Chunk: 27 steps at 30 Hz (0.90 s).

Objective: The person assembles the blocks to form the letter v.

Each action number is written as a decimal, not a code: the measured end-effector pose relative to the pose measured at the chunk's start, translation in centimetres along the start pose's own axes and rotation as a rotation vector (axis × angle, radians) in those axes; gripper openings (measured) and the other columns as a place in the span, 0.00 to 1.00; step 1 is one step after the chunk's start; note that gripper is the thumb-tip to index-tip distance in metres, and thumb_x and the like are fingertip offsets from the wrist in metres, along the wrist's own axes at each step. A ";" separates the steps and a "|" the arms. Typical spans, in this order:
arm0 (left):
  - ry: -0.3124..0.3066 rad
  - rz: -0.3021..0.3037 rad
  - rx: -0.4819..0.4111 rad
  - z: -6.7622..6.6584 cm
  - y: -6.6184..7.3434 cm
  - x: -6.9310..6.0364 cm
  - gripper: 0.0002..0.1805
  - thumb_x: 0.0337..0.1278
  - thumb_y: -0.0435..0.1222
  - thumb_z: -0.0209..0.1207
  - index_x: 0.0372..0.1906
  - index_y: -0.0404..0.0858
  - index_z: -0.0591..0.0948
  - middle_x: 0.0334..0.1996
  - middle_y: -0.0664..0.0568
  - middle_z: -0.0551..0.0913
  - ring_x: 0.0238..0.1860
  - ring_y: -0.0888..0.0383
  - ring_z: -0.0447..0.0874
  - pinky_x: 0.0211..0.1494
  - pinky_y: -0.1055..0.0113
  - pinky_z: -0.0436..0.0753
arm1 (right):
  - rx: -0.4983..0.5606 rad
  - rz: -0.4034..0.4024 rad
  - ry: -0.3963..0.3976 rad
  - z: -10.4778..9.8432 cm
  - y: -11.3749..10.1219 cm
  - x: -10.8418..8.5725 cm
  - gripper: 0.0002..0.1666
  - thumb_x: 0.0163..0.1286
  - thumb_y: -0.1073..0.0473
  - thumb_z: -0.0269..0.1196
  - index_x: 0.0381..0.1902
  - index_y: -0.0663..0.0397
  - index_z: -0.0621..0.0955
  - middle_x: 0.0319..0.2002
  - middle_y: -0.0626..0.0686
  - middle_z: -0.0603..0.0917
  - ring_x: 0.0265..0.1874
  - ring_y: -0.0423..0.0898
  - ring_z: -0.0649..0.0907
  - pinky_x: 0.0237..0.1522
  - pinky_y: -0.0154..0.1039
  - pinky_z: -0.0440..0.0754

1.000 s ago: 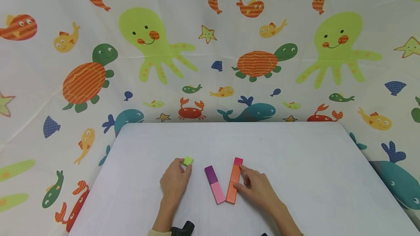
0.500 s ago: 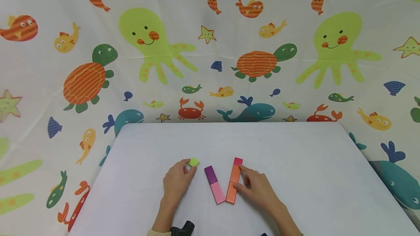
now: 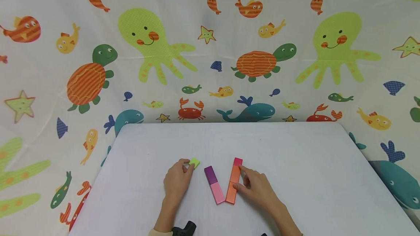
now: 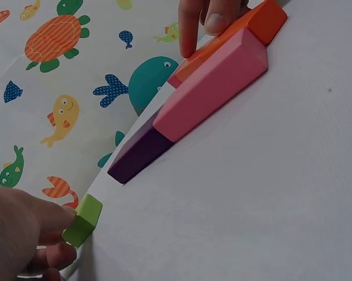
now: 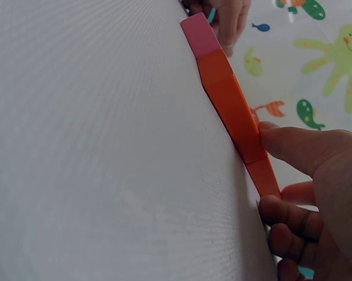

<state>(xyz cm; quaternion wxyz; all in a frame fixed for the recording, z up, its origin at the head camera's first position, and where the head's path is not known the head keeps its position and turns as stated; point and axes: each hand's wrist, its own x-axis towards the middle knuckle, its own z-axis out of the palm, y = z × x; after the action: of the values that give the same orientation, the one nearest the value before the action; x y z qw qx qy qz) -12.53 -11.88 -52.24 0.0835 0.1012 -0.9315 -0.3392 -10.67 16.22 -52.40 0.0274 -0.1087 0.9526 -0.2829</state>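
Observation:
In the head view my left hand (image 3: 177,180) pinches a small lime-green block (image 3: 195,162) between thumb and index finger, left of the other blocks. The left wrist view shows that green block (image 4: 84,220) tilted at the fingertips. A purple block (image 3: 211,174) and a pink block (image 3: 218,193) lie end to end in a slanted row. Beside them, a red block (image 3: 238,161) and two orange blocks (image 3: 235,174) form a second row; the rows meet at the near end in a V. My right hand (image 3: 259,189) touches the orange blocks with thumb and index fingertips.
The blocks lie on a white table (image 3: 311,177). Behind it hangs a white cloth (image 3: 203,10) printed with sea animals. A black strap-like piece (image 3: 184,228) is at my left wrist.
My left hand has moved right with the green block, closer to the purple block, and turned slightly in the last half second. The right hand and both rows stay put.

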 end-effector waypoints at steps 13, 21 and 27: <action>0.008 -0.007 -0.077 0.5 0.5 0.4 0.14 0.60 0.44 0.67 0.45 0.39 0.86 0.22 0.55 0.78 0.21 0.61 0.68 0.24 0.68 0.67 | 0.017 -0.012 -0.003 0.1 0.2 0.2 0.42 0.60 0.37 0.70 0.66 0.51 0.77 0.21 0.36 0.69 0.21 0.32 0.66 0.29 0.30 0.66; -0.013 0.053 -0.135 1.2 1.0 0.4 0.13 0.59 0.42 0.68 0.44 0.39 0.88 0.19 0.56 0.74 0.20 0.63 0.65 0.24 0.71 0.65 | 0.011 -0.016 0.002 0.1 0.2 0.2 0.40 0.60 0.38 0.70 0.66 0.50 0.78 0.21 0.35 0.69 0.21 0.31 0.67 0.29 0.29 0.67; -0.011 0.086 -0.127 1.6 1.2 0.5 0.12 0.58 0.43 0.68 0.44 0.40 0.88 0.18 0.59 0.72 0.19 0.64 0.63 0.23 0.71 0.64 | 0.010 -0.011 0.000 0.1 0.2 0.2 0.41 0.60 0.38 0.71 0.65 0.51 0.78 0.21 0.36 0.69 0.21 0.32 0.67 0.30 0.30 0.67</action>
<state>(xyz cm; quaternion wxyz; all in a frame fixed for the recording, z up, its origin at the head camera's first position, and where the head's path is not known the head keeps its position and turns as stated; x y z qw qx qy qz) -13.54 -10.13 -52.66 0.0991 0.0537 -0.9120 -0.3944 -10.92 16.31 -52.59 0.0262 -0.1138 0.9506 -0.2876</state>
